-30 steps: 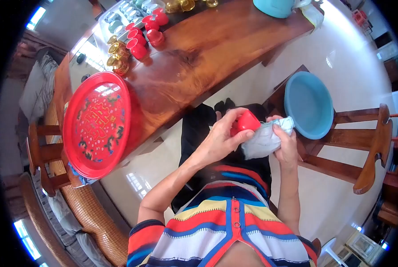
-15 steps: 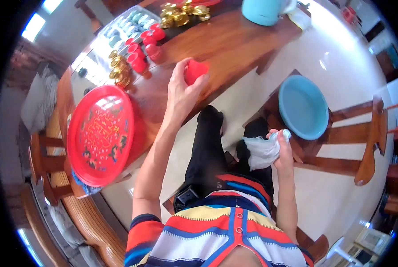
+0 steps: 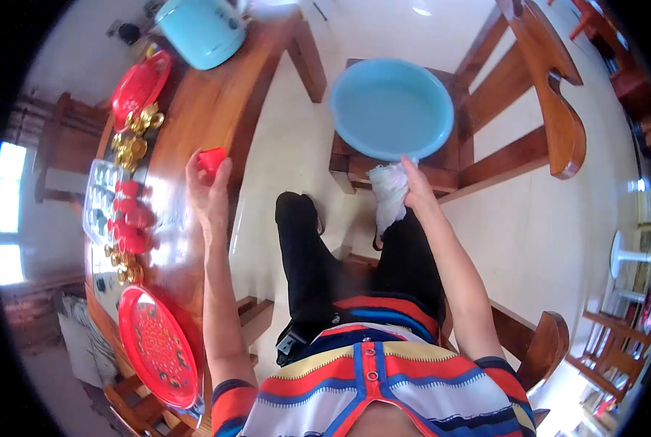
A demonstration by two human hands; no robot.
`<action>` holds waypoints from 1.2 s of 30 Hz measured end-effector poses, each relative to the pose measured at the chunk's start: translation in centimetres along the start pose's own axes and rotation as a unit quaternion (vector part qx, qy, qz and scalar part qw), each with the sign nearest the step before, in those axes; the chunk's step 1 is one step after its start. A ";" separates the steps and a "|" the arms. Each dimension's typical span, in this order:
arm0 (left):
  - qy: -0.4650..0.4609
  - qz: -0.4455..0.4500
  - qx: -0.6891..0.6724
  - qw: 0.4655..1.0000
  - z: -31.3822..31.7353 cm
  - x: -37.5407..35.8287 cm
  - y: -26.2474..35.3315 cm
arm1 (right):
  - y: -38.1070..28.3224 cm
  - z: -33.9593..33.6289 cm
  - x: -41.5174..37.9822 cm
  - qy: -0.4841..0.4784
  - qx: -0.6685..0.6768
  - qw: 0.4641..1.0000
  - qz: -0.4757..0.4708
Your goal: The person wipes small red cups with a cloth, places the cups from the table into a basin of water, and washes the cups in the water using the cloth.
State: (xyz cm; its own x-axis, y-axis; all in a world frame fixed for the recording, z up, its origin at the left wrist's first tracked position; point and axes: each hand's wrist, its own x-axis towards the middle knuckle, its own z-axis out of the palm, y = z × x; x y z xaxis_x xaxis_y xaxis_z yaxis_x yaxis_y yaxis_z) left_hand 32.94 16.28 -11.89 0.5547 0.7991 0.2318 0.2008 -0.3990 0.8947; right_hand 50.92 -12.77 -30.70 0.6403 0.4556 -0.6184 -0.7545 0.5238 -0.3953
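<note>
My left hand [image 3: 210,191] grips a small red cup [image 3: 211,160] between thumb and fingers, above the edge of the wooden table [image 3: 207,98]. In my right hand [image 3: 417,188] is a bunched white cloth [image 3: 389,191], which hangs down beside the near rim of a light blue basin [image 3: 340,131]. The basin stands on a wooden chair [image 3: 351,166] and appears to hold water. More red cups [image 3: 130,218] stand in rows on the table, left of my left hand.
Gold-coloured cups [image 3: 130,151] stand near a clear tray of small cups [image 3: 99,197]. A red patterned tray [image 3: 158,346] lies at the table's near end, and another red tray [image 3: 139,87] at the far end. A light blue kettle [image 3: 201,33] stands at the table's corner.
The view has turned right, toward the basin. My left hand still holds the red cup near the table edge. My right hand has brought the white cloth close to the basin's rim.
</note>
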 end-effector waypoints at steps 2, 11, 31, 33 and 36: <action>0.019 0.019 0.025 0.999 0.4 1.1 -1.3 | -0.7 -0.6 0.5 -0.008 0.009 1.000 -0.012; 0.062 0.014 -0.001 0.998 0.5 0.0 -0.5 | -1.7 -1.2 2.8 0.004 -0.040 0.993 -0.108; 0.035 -0.002 -0.063 0.997 0.3 -0.1 -1.3 | 3.3 -2.4 0.6 0.046 -0.081 0.980 -0.173; 0.034 0.037 -0.038 0.998 0.3 0.1 -2.2 | 3.4 -2.3 -0.2 0.039 -0.083 0.979 -0.182; 0.028 0.045 -0.011 0.999 0.1 0.1 -2.3 | 3.7 -2.3 -1.2 0.061 -0.106 0.977 -0.176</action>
State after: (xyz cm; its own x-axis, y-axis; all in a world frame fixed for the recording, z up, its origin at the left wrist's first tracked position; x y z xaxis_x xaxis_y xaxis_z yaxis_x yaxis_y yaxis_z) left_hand 32.60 17.19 -13.93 0.5240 0.7840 0.3328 0.1334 -0.4614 0.8771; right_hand 47.05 -13.05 -33.01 0.8532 0.1780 -0.4903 -0.5118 0.4666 -0.7213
